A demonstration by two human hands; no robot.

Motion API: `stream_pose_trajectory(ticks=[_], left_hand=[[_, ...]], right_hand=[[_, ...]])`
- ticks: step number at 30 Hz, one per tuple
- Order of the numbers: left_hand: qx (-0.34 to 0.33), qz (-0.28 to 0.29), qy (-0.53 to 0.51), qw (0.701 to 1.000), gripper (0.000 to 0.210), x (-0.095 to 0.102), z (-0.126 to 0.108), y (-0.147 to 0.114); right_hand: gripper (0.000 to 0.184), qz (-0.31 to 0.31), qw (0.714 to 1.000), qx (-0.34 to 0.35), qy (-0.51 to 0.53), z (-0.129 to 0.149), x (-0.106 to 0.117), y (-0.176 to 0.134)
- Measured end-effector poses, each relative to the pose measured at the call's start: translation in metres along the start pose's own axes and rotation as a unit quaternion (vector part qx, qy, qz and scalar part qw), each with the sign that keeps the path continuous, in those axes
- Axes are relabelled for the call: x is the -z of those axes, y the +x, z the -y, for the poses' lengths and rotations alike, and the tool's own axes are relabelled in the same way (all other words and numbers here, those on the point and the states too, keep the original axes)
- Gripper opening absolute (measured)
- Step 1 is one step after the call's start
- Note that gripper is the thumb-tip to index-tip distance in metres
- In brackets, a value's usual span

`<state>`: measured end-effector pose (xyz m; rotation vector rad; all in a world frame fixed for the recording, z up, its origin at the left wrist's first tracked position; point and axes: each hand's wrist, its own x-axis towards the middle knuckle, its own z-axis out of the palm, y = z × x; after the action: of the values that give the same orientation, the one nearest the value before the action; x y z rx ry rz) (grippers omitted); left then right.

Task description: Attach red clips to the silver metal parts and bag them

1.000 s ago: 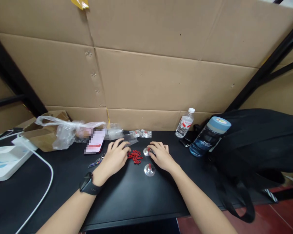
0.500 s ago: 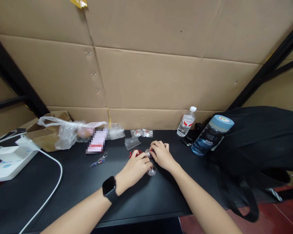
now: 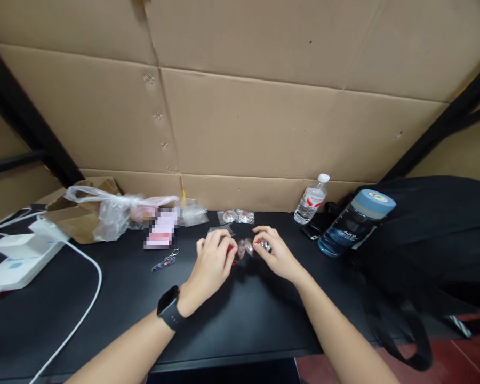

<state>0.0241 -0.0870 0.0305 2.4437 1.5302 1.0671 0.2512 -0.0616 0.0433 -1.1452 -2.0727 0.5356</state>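
Observation:
Pinched in the fingers of my left hand is a small shiny round disc with a red part at its centre; red cord shows below the fingertips. My right hand grips a second shiny disc by its red middle. The two discs face each other edge-on, very close together, raised off the black tabletop. More silvery metal shows behind my right fingers, partly hidden. A clear plastic sleeve lies just beyond my left hand.
Wrapped shiny discs lie at the back. To the left are a keychain, a blurred-out phone-shaped item, a plastic bag and a white power strip. Rightward stand a water bottle, a blue-lidded bottle and a black backpack.
Both hands have lifted the discs off the tabletop and turned them upright to face each other. My left hand moved left and away from me. The view shifted slightly.

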Motion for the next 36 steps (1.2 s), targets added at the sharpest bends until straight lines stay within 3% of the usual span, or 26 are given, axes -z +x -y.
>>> stream_pose_trajectory(ticks=[5, 8, 16, 22, 29, 36], left_hand=[[0.053, -0.004, -0.056, 0.997, 0.019, -0.001, 0.001, 0.001], [0.072, -0.013, -0.108, 0.991, 0.02, -0.001, -0.002, 0.001], [0.083, -0.013, -0.123, 0.989, 0.018, -0.005, -0.001, 0.0], [0.078, -0.013, -0.094, 0.992, 0.016, -0.005, 0.002, 0.001], [0.051, 0.028, -0.056, 0.997, 0.022, -0.005, 0.011, 0.004], [0.045, 0.071, 0.047, 0.995, 0.031, -0.006, 0.048, 0.01]], right_hand=[[0.021, -0.043, 0.974, -0.008, 0.224, 0.022, -0.012, -0.001], [0.023, -0.075, 0.963, -0.031, 0.257, 0.028, -0.023, -0.002], [0.02, -0.036, 0.915, -0.109, 0.386, 0.026, -0.043, -0.004], [0.035, -0.019, 0.915, -0.114, 0.388, 0.018, -0.042, -0.003], [0.052, -0.026, 0.918, -0.115, 0.38, 0.013, -0.044, -0.003], [0.051, -0.066, 0.941, -0.15, 0.297, 0.006, -0.027, 0.002]])
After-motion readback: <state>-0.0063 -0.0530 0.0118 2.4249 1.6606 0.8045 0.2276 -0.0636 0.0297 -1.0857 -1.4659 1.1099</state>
